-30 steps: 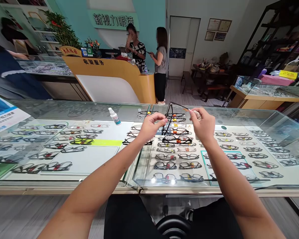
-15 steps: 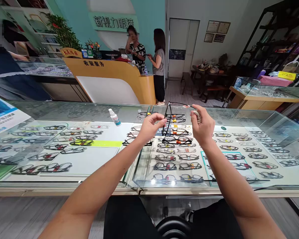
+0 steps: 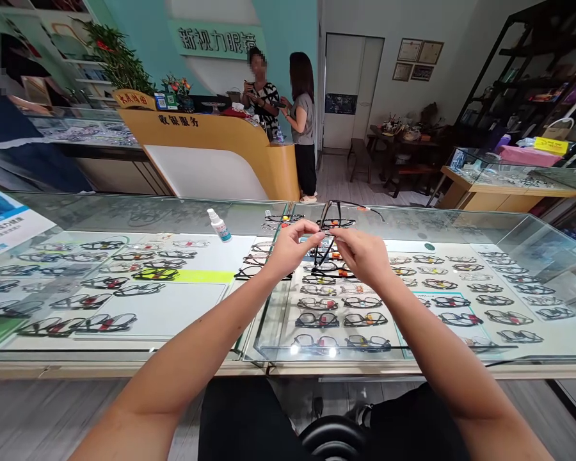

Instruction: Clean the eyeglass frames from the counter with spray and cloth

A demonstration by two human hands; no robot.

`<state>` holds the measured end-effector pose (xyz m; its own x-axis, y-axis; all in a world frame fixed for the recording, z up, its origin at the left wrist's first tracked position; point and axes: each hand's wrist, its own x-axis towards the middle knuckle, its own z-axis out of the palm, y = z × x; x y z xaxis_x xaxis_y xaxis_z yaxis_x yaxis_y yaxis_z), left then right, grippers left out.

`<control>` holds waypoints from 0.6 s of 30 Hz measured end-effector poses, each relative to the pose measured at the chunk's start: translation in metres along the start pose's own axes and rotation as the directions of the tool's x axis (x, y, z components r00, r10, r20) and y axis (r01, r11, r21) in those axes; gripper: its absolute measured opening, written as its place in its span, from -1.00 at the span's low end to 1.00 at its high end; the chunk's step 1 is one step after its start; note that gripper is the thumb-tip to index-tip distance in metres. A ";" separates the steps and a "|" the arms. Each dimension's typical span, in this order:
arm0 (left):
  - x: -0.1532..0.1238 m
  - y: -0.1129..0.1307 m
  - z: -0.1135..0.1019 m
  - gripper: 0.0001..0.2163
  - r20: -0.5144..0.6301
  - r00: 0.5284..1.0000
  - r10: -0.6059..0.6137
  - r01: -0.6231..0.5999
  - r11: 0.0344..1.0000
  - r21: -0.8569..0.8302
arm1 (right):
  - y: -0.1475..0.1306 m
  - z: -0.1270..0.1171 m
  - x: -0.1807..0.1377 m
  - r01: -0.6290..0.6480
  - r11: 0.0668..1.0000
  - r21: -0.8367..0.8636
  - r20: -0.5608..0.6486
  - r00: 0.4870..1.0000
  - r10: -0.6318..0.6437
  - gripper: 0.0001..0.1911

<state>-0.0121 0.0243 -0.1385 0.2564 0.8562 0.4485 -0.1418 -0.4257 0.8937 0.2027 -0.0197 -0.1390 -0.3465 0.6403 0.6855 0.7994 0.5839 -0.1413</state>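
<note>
A black-framed pair of glasses [image 3: 324,216] is held up above the glass counter, one thin temple stretching out to the right. My left hand [image 3: 292,246] pinches the frame between thumb and fingers. My right hand [image 3: 365,256] is close beside it, its fingers closed on the same glasses near the left fingertips. The right hand covers part of the frame, and whether it also holds something small is hidden. To the left, a white spray bottle [image 3: 219,225] with a blue label stands on the counter.
Under the glass top of the display counter [image 3: 269,368] lie rows of spectacles [image 3: 317,319]. A sign [image 3: 9,221] leans in at the left. Beyond are a yellow cash desk [image 3: 201,137] with two people, another person at far left, and a second showcase [image 3: 509,182] at right.
My right hand has moved left and down from the temple's far end to the frame, next to my left hand. A whitish thing seen in its fingers before is now hidden.
</note>
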 end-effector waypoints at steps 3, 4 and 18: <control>0.002 0.001 -0.002 -0.54 -0.092 0.995 -0.031 0.027 0.999 -0.042 | 0.004 -0.003 0.003 -0.094 0.996 0.002 0.034 0.995 0.094 -0.66; 0.003 0.002 -0.003 -0.52 -0.126 0.991 -0.044 0.037 0.998 -0.060 | 0.005 -0.005 0.004 -0.130 0.992 -0.005 0.053 0.990 0.130 -0.66; 0.007 0.005 -0.010 -0.47 -0.247 0.967 -0.058 0.035 0.995 -0.093 | -0.001 -0.019 0.011 -0.391 0.920 0.033 0.244 0.896 0.372 -0.66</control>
<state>-0.0203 0.0313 -0.1312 0.0196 0.9250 0.3794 -0.2212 -0.3661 0.9039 0.2075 -0.0224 -0.1180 -0.1325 0.9125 0.3871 0.8545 0.3031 -0.4219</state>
